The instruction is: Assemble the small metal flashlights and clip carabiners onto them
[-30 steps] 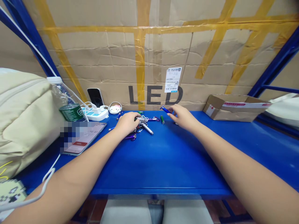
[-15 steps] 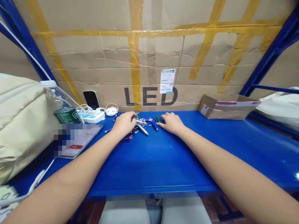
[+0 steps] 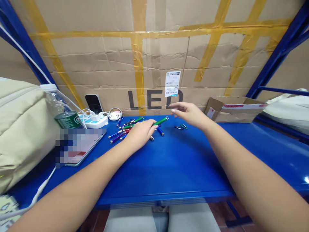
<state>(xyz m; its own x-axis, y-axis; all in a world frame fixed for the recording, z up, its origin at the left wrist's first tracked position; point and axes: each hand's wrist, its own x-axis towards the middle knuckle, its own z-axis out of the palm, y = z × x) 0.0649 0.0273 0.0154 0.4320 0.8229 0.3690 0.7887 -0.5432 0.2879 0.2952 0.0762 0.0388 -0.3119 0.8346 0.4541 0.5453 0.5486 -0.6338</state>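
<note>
My left hand (image 3: pixel 142 130) is closed on a slim green keychain flashlight (image 3: pixel 161 121), whose silver end points up and right. Beneath and beside this hand lies a loose pile of similar flashlights (image 3: pixel 118 135) in blue, purple, red and green, partly covered by the fingers. A blue flashlight (image 3: pixel 160 130) rests just right of the fingertips. My right hand (image 3: pixel 187 112) is raised over the back of the table, fingers stretched and apart, holding nothing. Below it on the table are a green carabiner clip (image 3: pixel 183 126) and a dark clip (image 3: pixel 178 128).
On the left are a beige bag (image 3: pixel 21 129), a plastic bottle (image 3: pixel 69 118), a phone (image 3: pixel 87 145), a white power strip (image 3: pixel 96 121) and a cat-shaped case (image 3: pixel 115 115). An open cardboard box (image 3: pixel 238 111) stands back right. Large taped cardboard (image 3: pixel 108 64) walls off the blue table (image 3: pixel 154 174).
My left hand has shifted right from the pile and now grips the green flashlight. My right hand has lifted off the table and moved right; two clips now show beneath it.
</note>
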